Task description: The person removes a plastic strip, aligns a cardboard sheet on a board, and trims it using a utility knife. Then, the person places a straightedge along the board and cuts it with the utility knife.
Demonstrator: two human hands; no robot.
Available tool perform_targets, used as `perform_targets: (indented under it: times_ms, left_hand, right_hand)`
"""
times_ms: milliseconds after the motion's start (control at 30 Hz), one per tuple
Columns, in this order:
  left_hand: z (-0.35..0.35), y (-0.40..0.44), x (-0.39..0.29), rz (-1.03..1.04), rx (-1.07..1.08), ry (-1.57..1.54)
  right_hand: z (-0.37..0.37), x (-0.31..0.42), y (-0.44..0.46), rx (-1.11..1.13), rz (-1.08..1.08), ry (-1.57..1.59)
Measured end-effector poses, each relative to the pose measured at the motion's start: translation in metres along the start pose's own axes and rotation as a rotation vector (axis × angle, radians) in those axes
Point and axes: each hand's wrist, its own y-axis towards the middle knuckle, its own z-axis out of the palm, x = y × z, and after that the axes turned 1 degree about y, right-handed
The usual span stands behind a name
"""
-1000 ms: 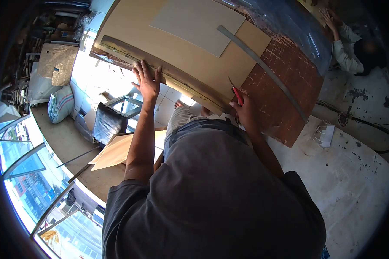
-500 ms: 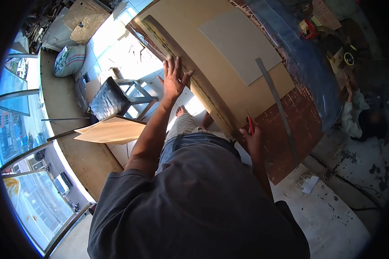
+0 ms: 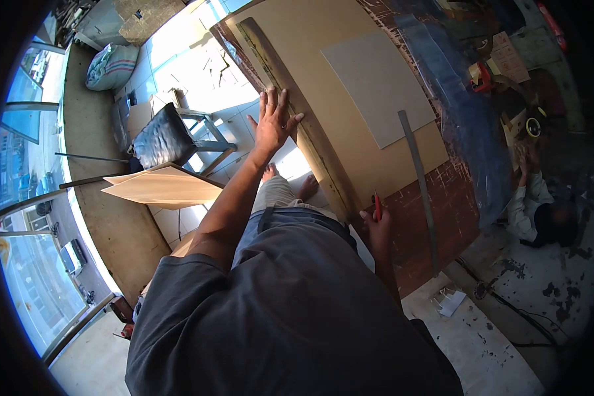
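My left hand [image 3: 272, 125] lies with spread fingers on a long wooden bar [image 3: 296, 109], near the middle of its length. The bar rests along the near edge of a large tan board [image 3: 369, 168]. Close to the bar's lower end, my right hand [image 3: 378, 228] is wrapped round a red-handled cutter [image 3: 377, 207], its tip pointing up. A grey sheet [image 3: 379, 86] lies on the tan board. One end of a thin metal strip [image 3: 421, 178] overlaps the board, and the rest crosses the red-brown table top [image 3: 455, 211].
Clear plastic sheeting [image 3: 442, 79] covers the table's far side. Another person [image 3: 538, 204] is at the right, hands beside a tape roll [image 3: 532, 127]. A stool with a dark cushion [image 3: 165, 138], thin panels [image 3: 162, 188] and a sack [image 3: 112, 67] are at the left.
The view has turned and shifted, bringing more of the right-hand work area into sight. My left hand stays on the bar, and my right hand still holds the red cutter near the bar's lower end.
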Motion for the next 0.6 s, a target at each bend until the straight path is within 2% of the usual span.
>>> perform_targets:
  times_ms: [533, 600]
  left_hand:
    - [-0.001, 0.002, -0.006, -0.037, 0.008, 0.038]
    - [-0.001, 0.001, -0.005, -0.037, 0.013, 0.035]
  right_hand:
    - [-0.002, 0.000, -0.001, 0.013, -0.016, 0.025]
    - [-0.001, -0.006, 0.003, -0.002, -0.071, -0.099]
